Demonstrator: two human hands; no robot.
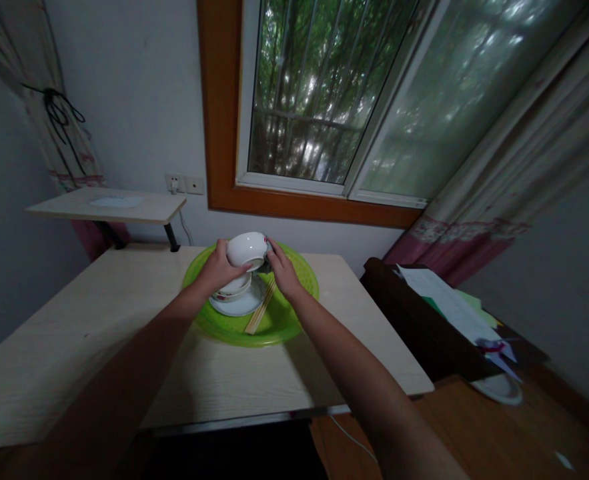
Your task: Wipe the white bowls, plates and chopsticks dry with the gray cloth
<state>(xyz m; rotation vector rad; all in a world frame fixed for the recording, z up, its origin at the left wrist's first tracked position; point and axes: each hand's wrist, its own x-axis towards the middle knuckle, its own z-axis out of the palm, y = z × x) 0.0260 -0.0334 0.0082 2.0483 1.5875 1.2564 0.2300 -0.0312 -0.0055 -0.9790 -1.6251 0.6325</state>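
Observation:
My left hand (pixel 218 268) grips a white bowl (pixel 247 250) by its left side, thumb underneath. The bowl is tipped over on its side, held above the green tray. At the bowl's right end, my right hand (pixel 283 269) presses a small greyish, cloth-like piece (pixel 264 267) against it; the fingers partly hide it. Below sits another white bowl (pixel 234 287) with a patterned outside, on a white plate (pixel 239 305). Wooden chopsticks (pixel 260 310) lie to the right of the plate. All of these rest in the round green tray (pixel 274 335).
The tray stands on a pale wooden table (pixel 234 393). A raised shelf (pixel 144 208) with a paper on it is at the back left. Behind are a wall socket (pixel 175 182) and a window. Papers (pixel 449 307) lie on a dark brown surface at the right.

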